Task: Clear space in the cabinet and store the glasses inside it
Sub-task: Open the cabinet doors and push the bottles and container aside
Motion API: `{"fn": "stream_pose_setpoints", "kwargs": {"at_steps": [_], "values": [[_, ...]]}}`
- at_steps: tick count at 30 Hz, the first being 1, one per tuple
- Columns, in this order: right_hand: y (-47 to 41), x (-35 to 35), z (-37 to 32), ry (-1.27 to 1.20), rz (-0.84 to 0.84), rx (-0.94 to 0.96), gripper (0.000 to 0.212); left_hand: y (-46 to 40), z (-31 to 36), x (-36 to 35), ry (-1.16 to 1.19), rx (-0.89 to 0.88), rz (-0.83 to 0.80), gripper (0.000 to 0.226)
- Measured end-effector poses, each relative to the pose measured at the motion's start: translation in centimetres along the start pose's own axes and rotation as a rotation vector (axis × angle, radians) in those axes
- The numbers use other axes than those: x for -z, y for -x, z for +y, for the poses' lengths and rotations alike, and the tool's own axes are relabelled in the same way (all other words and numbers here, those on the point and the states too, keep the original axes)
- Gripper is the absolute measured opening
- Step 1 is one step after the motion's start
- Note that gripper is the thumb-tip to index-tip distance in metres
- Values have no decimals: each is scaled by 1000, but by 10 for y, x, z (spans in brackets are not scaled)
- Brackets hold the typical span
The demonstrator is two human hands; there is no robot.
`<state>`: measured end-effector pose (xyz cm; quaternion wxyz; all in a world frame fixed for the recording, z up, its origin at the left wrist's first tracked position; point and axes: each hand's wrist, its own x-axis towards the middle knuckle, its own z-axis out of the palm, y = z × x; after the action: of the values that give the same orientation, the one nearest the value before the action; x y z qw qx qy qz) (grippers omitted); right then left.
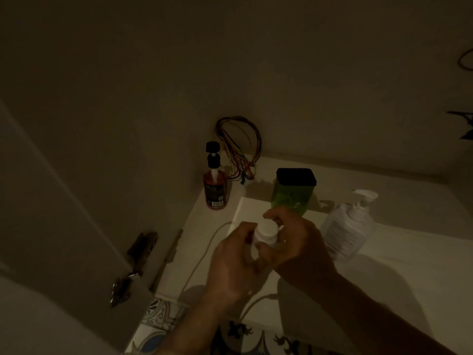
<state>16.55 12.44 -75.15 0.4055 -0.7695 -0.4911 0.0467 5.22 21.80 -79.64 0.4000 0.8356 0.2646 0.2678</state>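
- While both hands work over the cabinet shelf (384, 252), left hand (238, 262) curls round the body of a small white bottle (266, 235); right hand (294, 242) wraps fingers over its cap end. Both closed on it, neither open.
- Step in hand (judgement): clearing an item out to make room, or checking its cap first. Do it well by keeping the bottle upright, left grip firm low down, then lifting straight up & toward the front edge.
- Glasses: none visible from here; where they wait can't be told.
- Around, on shelf: green container w/ black lid (294, 190) just behind the hands; clear pump dispenser (348, 226) near, to the right; dark sauce-type bottle w/ black cap (215, 188) back left; coloured wire bundle (240, 149) in the corner.
- In the way: green container & pump dispenser take up mid-shelf, likely next to go. Thin cord (204, 252) trails across the shelf under the hands, a snag risk.
- Door hinge (138, 254) at left. Light v. dim; labels unreadable.
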Motion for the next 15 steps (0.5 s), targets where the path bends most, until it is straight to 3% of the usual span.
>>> {"fn": "stream_pose_setpoints", "kwargs": {"at_steps": [3,6,15], "values": [[-5,-10,0,-8,-15,-11,58,-7,-23,15,23,137,157,39],[-1,-7,9,-9,13,-40,49,-19,-46,30,140,357,304,35],[36,33,67,259,22,-193,21,-56,-79,35,-134,340,384,36]]}}
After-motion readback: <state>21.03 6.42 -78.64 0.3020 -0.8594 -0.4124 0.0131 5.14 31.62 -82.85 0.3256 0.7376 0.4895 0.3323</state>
